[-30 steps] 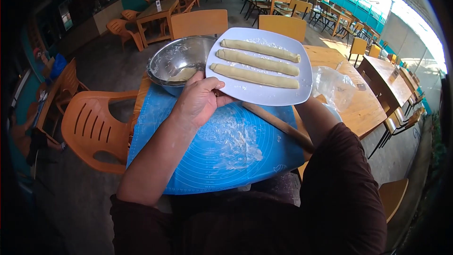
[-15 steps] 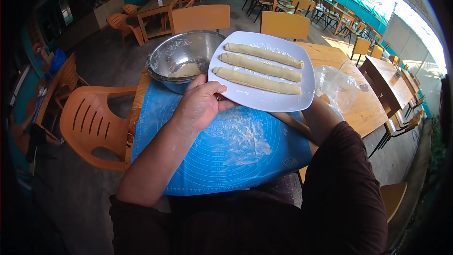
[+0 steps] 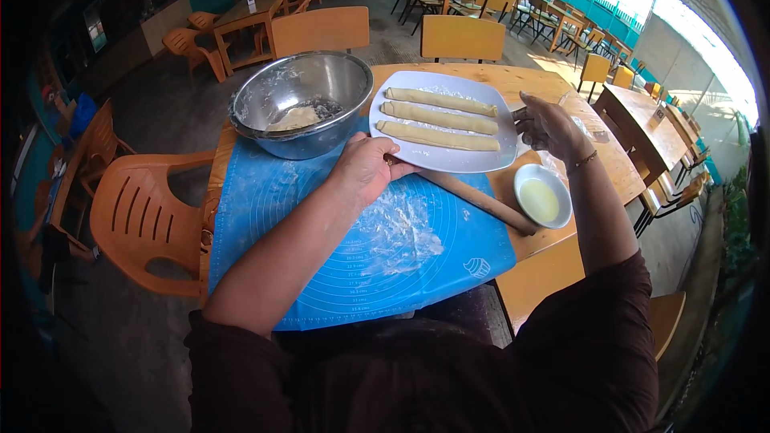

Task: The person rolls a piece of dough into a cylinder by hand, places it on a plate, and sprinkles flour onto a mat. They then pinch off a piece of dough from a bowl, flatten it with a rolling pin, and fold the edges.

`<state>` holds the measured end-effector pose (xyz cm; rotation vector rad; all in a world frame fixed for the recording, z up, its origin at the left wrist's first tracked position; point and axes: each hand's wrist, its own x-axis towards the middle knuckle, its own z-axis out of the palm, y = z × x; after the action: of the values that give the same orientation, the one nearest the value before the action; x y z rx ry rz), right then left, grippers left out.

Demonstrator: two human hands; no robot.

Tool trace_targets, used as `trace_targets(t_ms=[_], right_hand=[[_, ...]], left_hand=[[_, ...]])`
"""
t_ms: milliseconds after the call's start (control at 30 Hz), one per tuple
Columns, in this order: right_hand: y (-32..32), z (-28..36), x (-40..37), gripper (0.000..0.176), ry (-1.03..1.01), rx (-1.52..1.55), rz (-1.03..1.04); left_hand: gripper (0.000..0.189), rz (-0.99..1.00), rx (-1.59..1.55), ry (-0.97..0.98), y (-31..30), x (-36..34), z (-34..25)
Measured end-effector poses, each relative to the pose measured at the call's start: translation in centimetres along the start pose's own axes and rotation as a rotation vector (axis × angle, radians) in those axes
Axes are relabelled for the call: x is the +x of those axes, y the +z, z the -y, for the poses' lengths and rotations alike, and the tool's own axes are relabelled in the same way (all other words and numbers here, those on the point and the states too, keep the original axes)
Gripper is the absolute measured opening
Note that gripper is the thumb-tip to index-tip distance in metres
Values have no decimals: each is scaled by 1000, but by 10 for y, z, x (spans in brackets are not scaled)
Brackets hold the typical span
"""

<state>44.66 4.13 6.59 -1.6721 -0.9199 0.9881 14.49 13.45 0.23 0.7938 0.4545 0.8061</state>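
My left hand (image 3: 365, 170) grips the near left edge of a white square plate (image 3: 461, 162), thumb on the rim and fingers beneath. Three rolled dough strips (image 3: 439, 119) lie side by side on the plate, dusted with flour. At the plate's right edge is my right hand (image 3: 555, 130), its fingers apart and bent, fingertips right by the rim. A wooden rolling pin (image 3: 481, 202) lies slanting below the plate, partly hidden by it. The floury blue baking mat (image 3: 337, 265) spreads under my left forearm.
Left of the plate stands a steel bowl (image 3: 309, 140) with dough (image 3: 293, 119) inside. A small white bowl of pale yellow liquid (image 3: 544, 197) sits below my right hand. A clear plastic bag (image 3: 592, 128) lies behind that hand. An orange chair (image 3: 144, 216) stands to the left.
The plate has come down toward the table and levelled. My right hand has moved from beneath it to its right edge, bringing the small white bowl fully into view.
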Motion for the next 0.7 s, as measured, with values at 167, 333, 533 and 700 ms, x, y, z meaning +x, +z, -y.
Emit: trace_targets(t_ms=[167, 333, 533, 700], right_hand=[[10, -20, 14, 16, -97, -376, 30], [18, -37, 48, 14, -30, -386, -29], [29, -54, 67, 15, 97, -446, -39], [22, -60, 77, 18, 23, -645, -127]], left_hand=[[44, 8, 67, 31, 5, 41, 6], [46, -84, 111, -4, 3, 70, 13], [44, -246, 333, -81, -11, 99, 22], [35, -229, 669, -152, -5, 89, 8]])
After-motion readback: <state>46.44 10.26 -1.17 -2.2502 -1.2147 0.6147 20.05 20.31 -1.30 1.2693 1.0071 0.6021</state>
